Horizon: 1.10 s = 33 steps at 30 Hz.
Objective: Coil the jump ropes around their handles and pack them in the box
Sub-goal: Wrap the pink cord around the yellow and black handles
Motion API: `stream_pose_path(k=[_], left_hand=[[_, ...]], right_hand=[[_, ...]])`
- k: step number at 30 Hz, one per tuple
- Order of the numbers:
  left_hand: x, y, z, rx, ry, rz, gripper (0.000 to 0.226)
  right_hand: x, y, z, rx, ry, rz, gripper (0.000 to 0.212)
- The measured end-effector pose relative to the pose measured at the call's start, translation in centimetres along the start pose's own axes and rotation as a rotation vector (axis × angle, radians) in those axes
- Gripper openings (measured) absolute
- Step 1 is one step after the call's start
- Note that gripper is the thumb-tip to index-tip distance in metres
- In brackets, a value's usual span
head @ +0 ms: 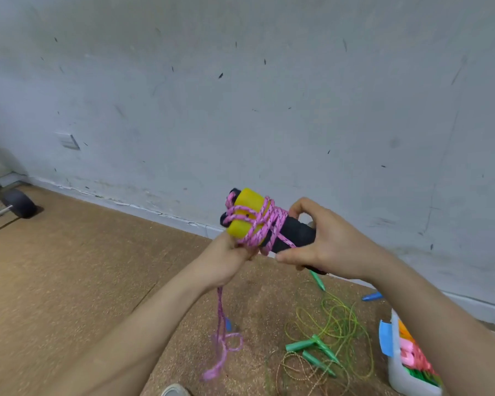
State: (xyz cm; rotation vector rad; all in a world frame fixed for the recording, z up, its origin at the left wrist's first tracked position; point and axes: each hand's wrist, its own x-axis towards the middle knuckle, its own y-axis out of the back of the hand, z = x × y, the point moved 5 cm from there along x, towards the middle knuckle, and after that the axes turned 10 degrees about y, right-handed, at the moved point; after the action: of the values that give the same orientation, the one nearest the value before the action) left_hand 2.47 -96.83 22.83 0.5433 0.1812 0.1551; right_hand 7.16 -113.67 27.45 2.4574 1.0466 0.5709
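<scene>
I hold a pair of black foam jump-rope handles (296, 234) with yellow ends (247, 215) up in front of the wall. Pink braided rope (265, 224) is wound in several turns around them. My right hand (329, 241) grips the black part from the right. My left hand (229, 258) is under the yellow ends and pinches the pink rope, whose loose tail (222, 338) hangs down toward the floor. At the right edge stands an open white plastic box (397, 367) holding coloured ropes.
On the brown cork floor lie green-handled ropes (315, 350) with thin green and gold cords (340, 324), plus a blue handle (372, 296) by the wall. A black wheel on a bar (19, 202) is at far left. My shoe tip (175, 391) shows below.
</scene>
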Motion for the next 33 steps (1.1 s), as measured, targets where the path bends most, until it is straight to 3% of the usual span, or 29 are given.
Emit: stream_pose_path(k=[3,7,9,11,14,17,19,22,25,30,33], left_hand=[[0.0,-1.0,-0.1,-0.110,0.048,-0.039,0.034],[-0.1,-0.8,0.3,-0.385,0.128,-0.092,0.031],[-0.1,-0.2,0.5,-0.371,0.153,-0.056,0.024],[-0.5,0.5,1.1,-0.089,0.077,0.039,0.016],[-1.3,1.2,2.3,0.525,-0.150,0.257,0.014],[-1.7,1.7,3.2,0.715,-0.392,0.374,0.020],[-1.9,1.2,3.7,0.854,-0.535,0.393,0.018],[-2.7,0.0,4.6,1.070,-0.598,0.394,0.017],[-2.9,-0.5,5.1,1.083,-0.706,0.395,0.025],[-2.5,-0.8,4.4,0.946,-0.791,0.267,0.013],[-2.2,-0.7,4.2,0.850,-0.745,0.212,0.014]], right_hand=[[0.0,-0.4,0.5,0.273,-0.061,0.073,0.047],[0.1,-0.4,1.4,0.431,-0.170,0.168,0.025],[0.2,-0.3,2.2,0.479,-0.251,0.196,0.019],[0.3,-0.3,3.0,0.545,-0.331,0.210,0.015],[0.3,-0.5,3.5,0.691,-0.394,0.206,0.008],[0.4,-0.6,3.4,0.740,-0.367,0.177,0.011],[0.5,-0.5,3.7,0.552,-0.336,0.195,0.012],[0.9,-0.7,3.6,0.034,-0.216,0.221,0.005],[1.3,-2.0,3.5,-0.354,-0.112,0.115,0.009],[0.9,-4.3,3.5,-0.698,-0.078,-0.155,0.019],[0.8,-4.3,3.3,-0.735,-0.042,-0.244,0.022]])
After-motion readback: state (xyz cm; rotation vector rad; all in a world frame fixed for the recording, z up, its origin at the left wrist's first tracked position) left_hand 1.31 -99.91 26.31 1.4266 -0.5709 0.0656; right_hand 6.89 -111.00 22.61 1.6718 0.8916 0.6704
